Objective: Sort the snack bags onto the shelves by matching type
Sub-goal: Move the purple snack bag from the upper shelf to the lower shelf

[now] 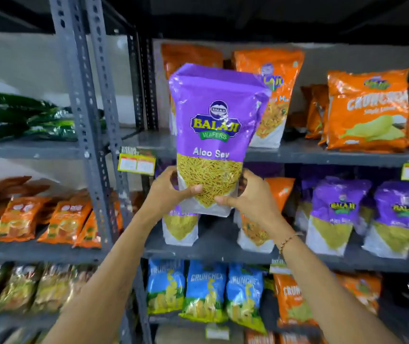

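Note:
I hold a purple Balaji Aloo Sev bag (213, 135) upright in front of the shelving. My left hand (171, 192) grips its lower left corner and my right hand (245, 197) grips its lower right corner. Behind it on the upper shelf (310, 152) stand orange Balaji mixture bags (276, 95). On the middle shelf (223, 247), more purple Aloo Sev bags (334, 214) stand at the right, one purple bag (179, 227) sits below my left hand, and an orange bag (255, 232) is partly hidden by my right wrist.
Orange Crunchex bags (367, 110) fill the upper shelf's right end. Blue Crunchex bags (205, 291) and orange ones (295, 301) stand on the lower shelf. The left rack holds green bags (24, 117), orange packs (24, 217) and golden packs (22, 286). Grey uprights (86, 120) divide the racks.

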Tool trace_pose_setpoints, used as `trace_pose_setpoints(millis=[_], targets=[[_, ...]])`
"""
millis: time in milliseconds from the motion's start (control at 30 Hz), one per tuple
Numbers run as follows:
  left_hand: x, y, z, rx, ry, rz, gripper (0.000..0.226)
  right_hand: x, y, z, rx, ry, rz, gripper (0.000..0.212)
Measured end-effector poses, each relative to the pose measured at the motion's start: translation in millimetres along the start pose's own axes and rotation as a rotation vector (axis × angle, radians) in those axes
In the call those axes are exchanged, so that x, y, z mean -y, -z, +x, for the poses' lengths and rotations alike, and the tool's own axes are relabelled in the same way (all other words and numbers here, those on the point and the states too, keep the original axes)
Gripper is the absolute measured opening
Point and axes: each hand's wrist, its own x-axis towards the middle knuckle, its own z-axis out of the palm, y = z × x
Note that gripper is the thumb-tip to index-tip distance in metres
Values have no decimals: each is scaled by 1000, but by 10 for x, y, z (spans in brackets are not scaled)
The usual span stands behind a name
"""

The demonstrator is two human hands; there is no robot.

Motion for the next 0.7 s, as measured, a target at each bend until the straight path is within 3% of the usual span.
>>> trace_pose_setpoints(millis=[300, 400, 700], targets=[[929, -614, -428, 232, 153, 21, 77, -1047, -404, -778, 0, -81, 13, 88], [1202, -763, -375, 276, 186, 4, 80, -1290, -503, -737, 15, -127, 7, 78], [1916, -1151, 109, 286, 343, 36, 49, -1973, -975, -514, -108, -200, 18, 77]])
